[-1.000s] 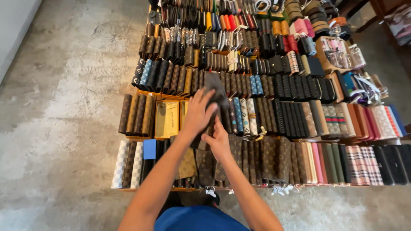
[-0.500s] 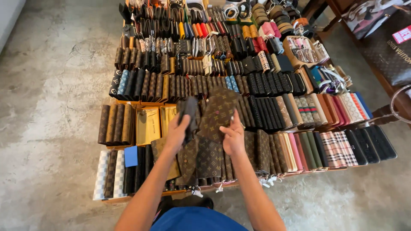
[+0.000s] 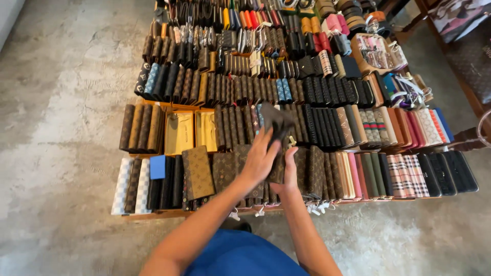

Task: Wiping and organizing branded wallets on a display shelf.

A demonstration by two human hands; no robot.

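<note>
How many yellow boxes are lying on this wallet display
2. Both yellow boxes lie flat, side by side, in the second row from the front, toward the left: one next to the upright brown wallets, the other just right of it. More may be hidden under wallets.

A low wooden display board (image 3: 153,214) sits on a grey concrete floor (image 3: 61,128), packed with rows of wallets standing on edge. Near the front left are white checked wallets (image 3: 121,185), a blue wallet (image 3: 157,167) and a brown patterned wallet (image 3: 198,173) lying flatter. Behind them lie two yellow boxes (image 3: 192,132). Plaid wallets (image 3: 404,175) and black wallets (image 3: 452,173) fill the front right. Red and orange wallets (image 3: 250,19) stand at the far end.
</note>
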